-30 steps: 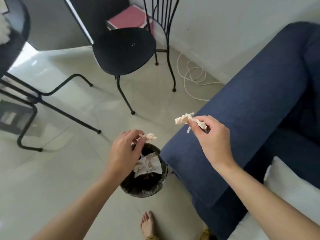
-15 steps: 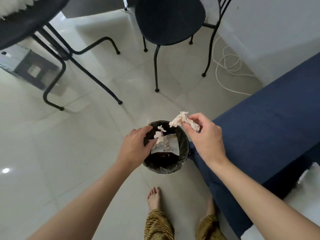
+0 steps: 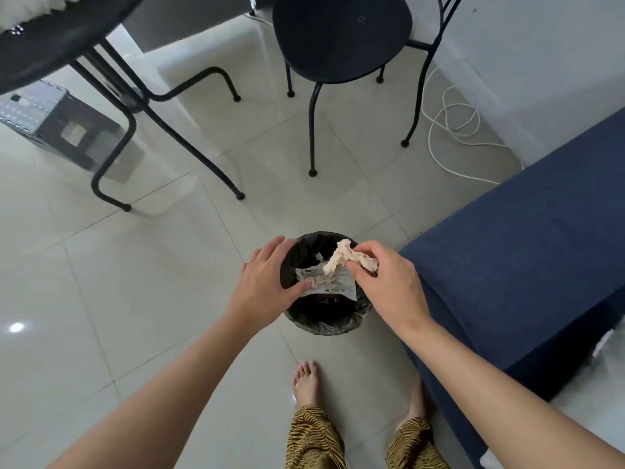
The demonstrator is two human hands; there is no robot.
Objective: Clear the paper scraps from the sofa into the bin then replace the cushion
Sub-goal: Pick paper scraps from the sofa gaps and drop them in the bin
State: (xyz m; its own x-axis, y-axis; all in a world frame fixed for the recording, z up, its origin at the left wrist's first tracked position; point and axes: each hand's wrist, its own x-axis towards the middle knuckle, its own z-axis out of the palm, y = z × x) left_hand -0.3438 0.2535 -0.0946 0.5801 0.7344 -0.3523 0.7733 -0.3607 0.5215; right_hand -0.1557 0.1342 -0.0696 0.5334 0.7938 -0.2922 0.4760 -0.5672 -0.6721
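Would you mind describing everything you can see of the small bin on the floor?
The bin is small and round, lined with a dark, crinkled plastic bag folded over its rim. It stands upright on the pale tiled floor, close beside the blue sofa's end. Inside lie a printed white wrapper and paper bits. The left hand reaches over its rim; the right hand holds a crumpled paper scrap above the opening.

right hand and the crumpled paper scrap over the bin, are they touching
Touching. The head view shows the right hand pinching the crumpled paper scrap between thumb and fingertips, with the scrap's loose end hanging over the open bin.
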